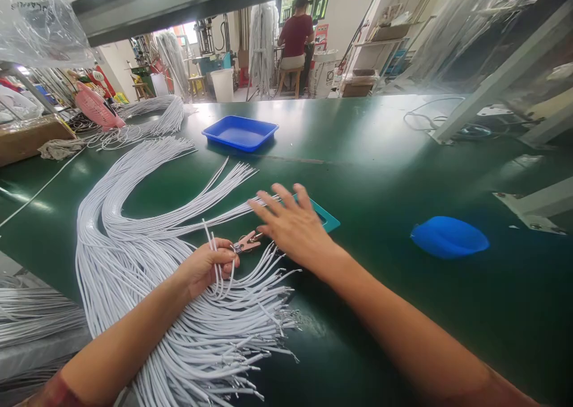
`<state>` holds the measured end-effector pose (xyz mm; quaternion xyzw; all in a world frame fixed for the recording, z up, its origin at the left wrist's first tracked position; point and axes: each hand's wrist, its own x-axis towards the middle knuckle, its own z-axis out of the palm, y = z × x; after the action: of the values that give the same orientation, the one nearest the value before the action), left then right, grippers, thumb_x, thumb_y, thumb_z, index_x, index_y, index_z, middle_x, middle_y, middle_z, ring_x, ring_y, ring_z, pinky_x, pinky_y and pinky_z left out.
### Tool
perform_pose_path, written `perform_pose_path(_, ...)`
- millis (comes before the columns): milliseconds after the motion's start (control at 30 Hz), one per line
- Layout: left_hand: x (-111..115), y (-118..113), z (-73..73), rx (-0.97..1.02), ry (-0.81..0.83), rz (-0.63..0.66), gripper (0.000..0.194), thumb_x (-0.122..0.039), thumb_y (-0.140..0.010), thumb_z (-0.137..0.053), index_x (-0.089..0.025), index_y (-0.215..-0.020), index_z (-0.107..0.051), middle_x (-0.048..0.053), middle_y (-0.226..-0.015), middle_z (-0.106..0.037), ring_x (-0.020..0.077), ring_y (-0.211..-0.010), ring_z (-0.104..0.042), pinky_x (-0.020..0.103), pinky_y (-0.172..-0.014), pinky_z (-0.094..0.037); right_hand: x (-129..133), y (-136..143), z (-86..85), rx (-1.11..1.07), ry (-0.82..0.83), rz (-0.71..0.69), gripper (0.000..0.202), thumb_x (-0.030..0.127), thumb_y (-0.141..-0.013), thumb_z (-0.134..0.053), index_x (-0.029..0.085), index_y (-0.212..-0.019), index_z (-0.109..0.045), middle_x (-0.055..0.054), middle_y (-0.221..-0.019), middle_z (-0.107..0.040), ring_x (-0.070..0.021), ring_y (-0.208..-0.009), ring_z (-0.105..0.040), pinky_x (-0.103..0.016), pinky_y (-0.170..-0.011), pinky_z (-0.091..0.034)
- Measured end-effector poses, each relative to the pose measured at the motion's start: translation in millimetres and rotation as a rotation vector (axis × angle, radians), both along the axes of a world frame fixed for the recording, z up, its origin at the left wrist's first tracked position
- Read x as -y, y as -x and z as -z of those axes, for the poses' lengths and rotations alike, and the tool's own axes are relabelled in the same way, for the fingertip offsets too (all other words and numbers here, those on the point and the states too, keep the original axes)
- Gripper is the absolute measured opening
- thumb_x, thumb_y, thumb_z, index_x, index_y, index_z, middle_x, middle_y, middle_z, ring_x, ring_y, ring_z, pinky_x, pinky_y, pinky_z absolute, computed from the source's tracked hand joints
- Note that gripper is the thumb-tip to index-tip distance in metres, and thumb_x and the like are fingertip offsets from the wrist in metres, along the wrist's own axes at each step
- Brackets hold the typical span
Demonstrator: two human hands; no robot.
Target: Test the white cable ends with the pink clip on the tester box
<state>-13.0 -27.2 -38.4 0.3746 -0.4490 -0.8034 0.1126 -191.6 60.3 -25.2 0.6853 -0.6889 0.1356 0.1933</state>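
My left hand [211, 265] is closed on a few white cables [218, 276], which stick up between thumb and fingers. A pink clip [247, 242] with metal parts sits at its fingertips; I cannot tell whether the hand grips it too. My right hand [290, 225] is spread open, palm down, just right of the clip and over the ends of some strands. Partly hidden beneath it lies a teal flat piece [330, 221]. A big curved bundle of white cables [96, 246] covers the table under my left arm, its stripped ends fanned towards the right.
On the green table [367, 174] stand a shallow blue tray [242, 133] and, to the right, a blue pouch-like item [449, 237]. Grey metal legs [501, 79] rise on the right. A pink fan-like object [96, 105] is at back left. Beyond, a person [295, 34] sits on a stool.
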Motion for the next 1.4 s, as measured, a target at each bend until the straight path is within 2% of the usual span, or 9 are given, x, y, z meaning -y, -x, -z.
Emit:
perform_pose_path(100,1,-2,0.0,0.017,0.000,-0.004,0.026,-0.008,-0.068,-0.062,-0.016,-0.086,-0.044,0.003,-0.061,-0.059,0.0056,-0.045,-0.043,0.017,-0.044,-0.031,2,6,4.5,0.066,-0.006,0.166,0.043,0.033,-0.088,-0.041,0.023,-0.130,-0.037,-0.009,-0.131,-0.044,-0.0339,-0.122,-0.028,-0.056,-0.096,-0.018)
perform_pose_path(267,4,-8,-0.3,-0.016,0.008,0.005,0.025,-0.011,-0.070,-0.062,-0.015,-0.089,-0.047,0.003,-0.063,-0.057,0.0053,-0.048,-0.042,0.017,-0.046,-0.031,4,6,9.2,0.152,-0.028,0.158,0.042,0.031,-0.088,-0.041,0.023,-0.130,-0.038,-0.007,-0.129,-0.047,-0.0320,-0.122,-0.029,-0.053,-0.097,-0.022)
perform_pose_path(400,1,-11,-7.3,-0.074,0.045,0.047,0.028,-0.017,-0.073,-0.062,-0.015,-0.098,-0.050,0.001,-0.064,-0.054,0.0038,-0.048,-0.038,0.016,-0.046,-0.028,1,7,-3.3,0.298,0.033,0.082,0.034,0.023,-0.087,-0.043,0.020,-0.120,-0.049,-0.009,-0.117,-0.056,-0.0269,-0.113,-0.040,-0.046,-0.095,-0.030)
perform_pose_path(600,-7,-10,-15.4,-0.172,0.185,0.226,0.035,-0.022,-0.075,-0.062,-0.018,-0.107,-0.052,0.000,-0.065,-0.050,0.0040,-0.048,-0.033,0.017,-0.045,-0.022,-7,-8,-27.6,0.754,0.121,-0.164,0.014,0.016,-0.081,-0.052,0.017,-0.086,-0.065,-0.004,-0.086,-0.066,-0.0152,-0.086,-0.054,-0.029,-0.080,-0.042)
perform_pose_path(767,-12,-8,-13.1,-0.150,0.248,0.345,0.018,-0.027,-0.073,-0.063,-0.015,-0.087,-0.060,0.001,-0.065,-0.051,0.0047,-0.048,-0.033,0.019,-0.045,-0.022,-12,-27,-31.3,1.016,-0.009,-0.276,0.014,0.018,-0.079,-0.054,0.018,-0.082,-0.068,-0.002,-0.077,-0.064,-0.0117,-0.075,-0.056,-0.023,-0.068,-0.044)
perform_pose_path(933,-17,-6,-13.6,-0.128,0.376,0.455,0.023,-0.036,-0.073,-0.062,-0.013,-0.071,-0.063,0.002,-0.059,-0.050,0.0081,-0.049,-0.038,0.022,-0.046,-0.027,-14,-36,-26.9,1.253,-0.137,-0.243,0.009,0.018,-0.072,-0.060,0.016,-0.074,-0.068,-0.001,-0.071,-0.062,-0.0088,-0.058,-0.054,-0.020,-0.051,-0.041)
perform_pose_path(1100,-16,-7,-18.5,-0.128,0.528,0.217,0.017,-0.030,-0.069,-0.067,-0.014,-0.071,-0.069,0.004,-0.070,-0.058,0.0130,-0.066,-0.048,0.024,-0.062,-0.037,-13,-37,-23.8,1.295,-0.042,-0.229,0.006,0.019,-0.068,-0.065,0.017,-0.068,-0.070,-0.001,-0.067,-0.062,-0.0114,-0.066,-0.055,-0.022,-0.059,-0.042)
perform_pose_path(1233,-15,-7,-17.6,-0.092,0.456,0.048,0.015,-0.019,-0.057,-0.076,-0.016,-0.071,-0.069,0.000,-0.062,-0.059,0.0094,-0.057,-0.047,0.021,-0.055,-0.036,-11,-38,-21.1,1.351,-0.015,-0.169,0.009,0.025,-0.066,-0.068,0.016,-0.067,-0.070,-0.002,-0.067,-0.062,-0.0113,-0.062,-0.053,-0.023,-0.056,-0.040)
perform_pose_path(1400,-14,-7,-14.3,-0.084,0.391,-0.031,0.014,-0.016,-0.055,-0.077,-0.014,-0.065,-0.067,0.000,-0.059,-0.058,0.0071,-0.054,-0.045,0.019,-0.053,-0.035,-9,-40,-16.3,1.455,0.003,-0.129,0.017,0.030,-0.062,-0.070,0.014,-0.062,-0.067,-0.001,-0.064,-0.061,-0.0103,-0.058,-0.050,-0.023,-0.054,-0.038)
